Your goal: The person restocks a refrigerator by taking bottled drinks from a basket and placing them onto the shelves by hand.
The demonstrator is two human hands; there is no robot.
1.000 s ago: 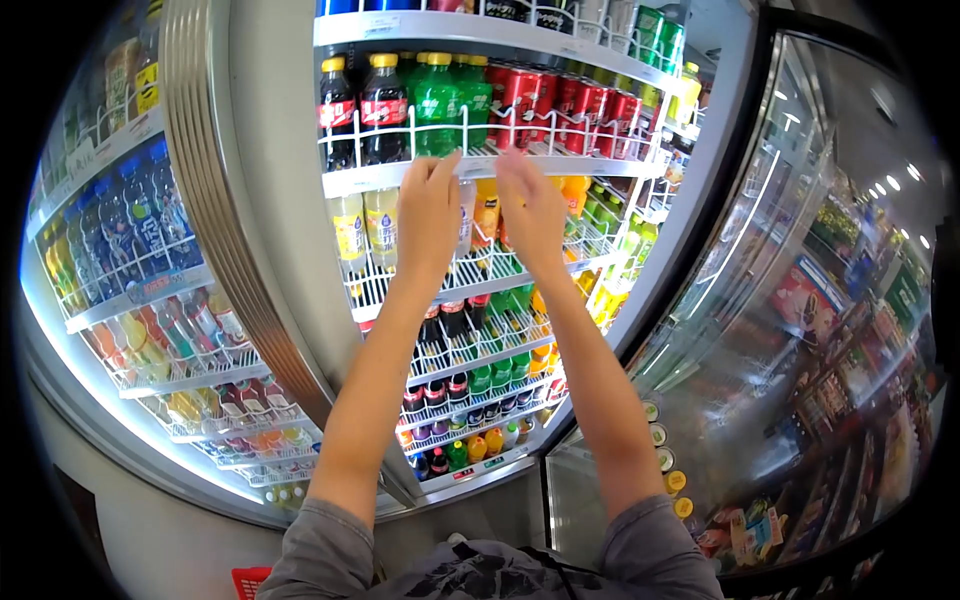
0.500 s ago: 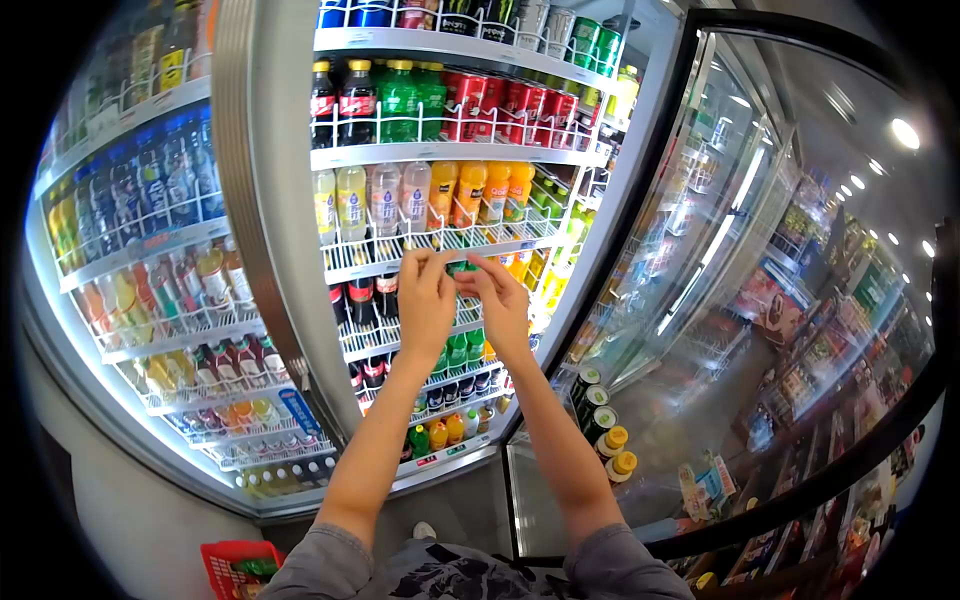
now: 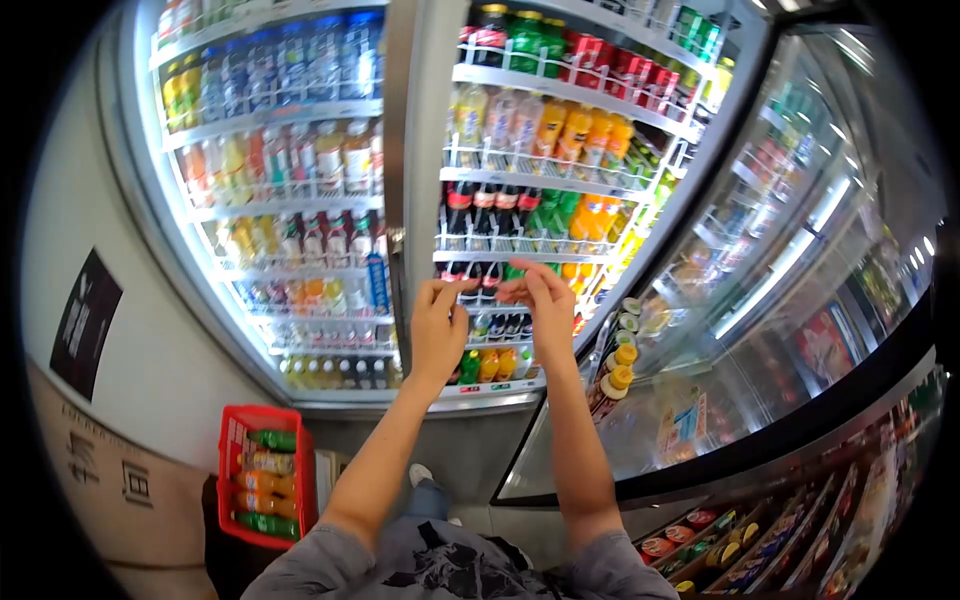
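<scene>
Both of my arms reach forward in front of the open fridge. My left hand (image 3: 438, 325) is loosely bent, its thumb a little apart from the fingers, and nothing shows in it. My right hand (image 3: 545, 305) has its fingers stretched towards the left hand, also with nothing visible in them. A small gap separates the hands. Behind them, a lower wire shelf (image 3: 520, 257) carries dark cola bottles (image 3: 491, 278). Higher up stand green bottles (image 3: 546, 212) and orange drink bottles (image 3: 588, 217). At the bottom are small orange bottles (image 3: 489, 366).
A red basket (image 3: 225, 470) with several bottles, green and orange among them, stands at lower left. The glass door (image 3: 770, 380) hangs open on the right, with yellow-capped bottles (image 3: 618, 378) near its hinge side. A second lit cooler section (image 3: 290, 210) is at left.
My view has tilted down and swung left, bringing the whole red basket into sight. My hands now appear lower against the shelves, somewhat farther apart, still without anything visible in them.
</scene>
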